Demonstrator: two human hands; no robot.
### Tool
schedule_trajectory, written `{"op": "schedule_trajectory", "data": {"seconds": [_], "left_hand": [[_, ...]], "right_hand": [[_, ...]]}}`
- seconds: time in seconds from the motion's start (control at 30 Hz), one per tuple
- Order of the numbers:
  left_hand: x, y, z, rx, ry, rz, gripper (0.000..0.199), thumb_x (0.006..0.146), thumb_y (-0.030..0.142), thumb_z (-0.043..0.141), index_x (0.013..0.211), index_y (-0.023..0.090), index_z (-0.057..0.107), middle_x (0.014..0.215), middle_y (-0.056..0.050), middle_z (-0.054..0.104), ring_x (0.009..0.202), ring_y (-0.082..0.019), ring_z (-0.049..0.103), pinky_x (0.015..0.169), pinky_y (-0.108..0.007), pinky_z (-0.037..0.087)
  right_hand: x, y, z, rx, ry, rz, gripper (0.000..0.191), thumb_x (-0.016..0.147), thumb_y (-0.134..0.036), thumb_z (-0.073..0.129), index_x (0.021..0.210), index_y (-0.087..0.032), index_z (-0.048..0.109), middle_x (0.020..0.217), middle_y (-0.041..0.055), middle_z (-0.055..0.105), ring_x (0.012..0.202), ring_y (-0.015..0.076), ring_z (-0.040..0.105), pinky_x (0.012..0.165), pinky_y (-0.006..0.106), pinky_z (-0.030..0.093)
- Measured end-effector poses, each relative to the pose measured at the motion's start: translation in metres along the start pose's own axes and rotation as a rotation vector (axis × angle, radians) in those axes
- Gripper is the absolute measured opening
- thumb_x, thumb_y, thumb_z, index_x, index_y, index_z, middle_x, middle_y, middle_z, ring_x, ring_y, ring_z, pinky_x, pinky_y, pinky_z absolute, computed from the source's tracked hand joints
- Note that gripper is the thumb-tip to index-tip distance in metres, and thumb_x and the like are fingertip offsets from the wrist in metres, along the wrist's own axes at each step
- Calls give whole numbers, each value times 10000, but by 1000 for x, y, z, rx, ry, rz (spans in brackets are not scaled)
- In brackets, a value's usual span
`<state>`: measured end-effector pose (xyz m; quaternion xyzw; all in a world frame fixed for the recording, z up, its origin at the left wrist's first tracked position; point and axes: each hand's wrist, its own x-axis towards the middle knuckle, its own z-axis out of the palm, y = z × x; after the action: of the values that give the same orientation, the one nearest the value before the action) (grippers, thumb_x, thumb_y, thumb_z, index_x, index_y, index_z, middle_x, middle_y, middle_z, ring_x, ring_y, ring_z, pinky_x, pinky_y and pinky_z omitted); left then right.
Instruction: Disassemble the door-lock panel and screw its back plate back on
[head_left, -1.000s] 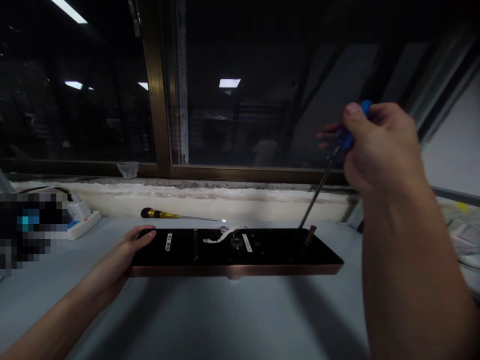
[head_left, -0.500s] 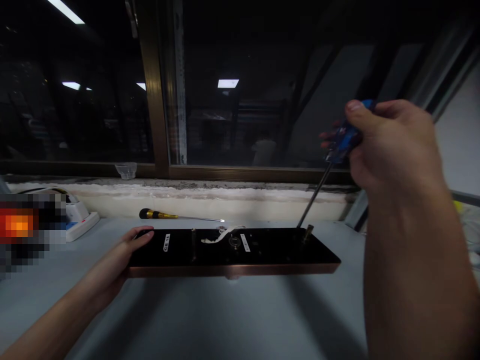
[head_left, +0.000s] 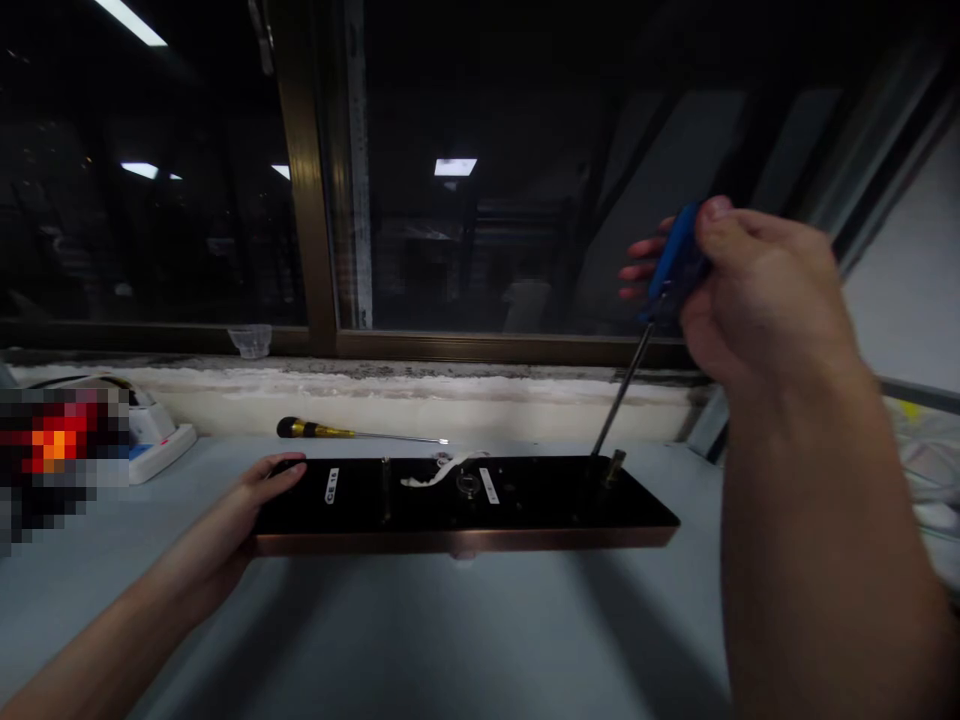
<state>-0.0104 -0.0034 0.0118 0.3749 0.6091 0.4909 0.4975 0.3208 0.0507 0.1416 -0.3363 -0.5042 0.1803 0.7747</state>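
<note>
A long black panel (head_left: 427, 500) with a copper-coloured edge lies across the middle, bearing white labels, a round fitting, a white ribbon cable (head_left: 442, 471) and upright brass posts (head_left: 614, 468). My left hand (head_left: 259, 495) grips its left end, thumb on top and the other fingers partly hidden beneath. At the upper right, my right hand (head_left: 750, 270) is closed on the handle of a blue screwdriver (head_left: 679, 250). Its shaft slants down to the left, and the tip meets the panel's far edge near the right post.
Behind the panel, a yellow and black screwdriver (head_left: 322, 429) lies on the grey table (head_left: 450, 640). A white power strip (head_left: 163, 452) is at the left. On the window sill stands a clear plastic cup (head_left: 251, 341). Bagged items sit at the far right.
My right hand has turned and shifted slightly left with the blue screwdriver, its fingers spreading a little further out. My left hand and the panel have hardly moved.
</note>
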Motion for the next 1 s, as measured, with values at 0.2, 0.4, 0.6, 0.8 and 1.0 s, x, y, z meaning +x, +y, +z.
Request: {"op": "schedule_trajectory", "data": {"seconds": [0.2, 0.4, 0.6, 0.8, 1.0], "left_hand": [[2, -1, -1, 7, 6, 7, 415, 693, 430, 688, 1051, 263, 558, 902, 20, 649, 750, -135, 613, 545, -172, 440], [1, 0, -1, 5, 4, 1, 374, 723, 420, 665, 1047, 266, 561, 902, 27, 645, 771, -125, 604, 562, -159, 437], [1, -1, -1, 19, 9, 1, 397, 710, 430, 673, 1056, 273, 558, 882, 32, 658, 753, -126, 611, 556, -162, 432], [0, 0, 0, 24, 23, 5, 400, 701, 429, 674, 1051, 268, 568, 882, 27, 660, 759, -134, 615, 543, -163, 432], [0, 1, 2, 27, 31, 12, 440, 689, 430, 680, 1073, 251, 563, 913, -5, 651, 769, -160, 620, 547, -185, 446]], "right_hand": [[6, 6, 4, -62, 291, -67, 304, 739, -77, 620, 713, -201, 343, 619, -93, 466, 382, 42, 468, 418, 222, 415], [4, -2, 1, -66, 261, 79, 118, 871, -219, 479, 772, -164, 449, 603, -52, 477, 412, 35, 414, 423, 199, 342], [1, -5, 1, -17, 154, 51, 195, 880, -207, 470, 703, -130, 495, 578, -43, 486, 459, 37, 447, 472, 209, 350], [3, -3, 3, -119, 399, -16, 227, 737, -110, 616, 705, -185, 404, 560, -95, 484, 388, 51, 460, 418, 214, 374], [3, -8, 3, -24, 204, 97, 314, 931, -274, 323, 698, -136, 482, 581, -45, 483, 418, 24, 442, 394, 170, 325]]}}
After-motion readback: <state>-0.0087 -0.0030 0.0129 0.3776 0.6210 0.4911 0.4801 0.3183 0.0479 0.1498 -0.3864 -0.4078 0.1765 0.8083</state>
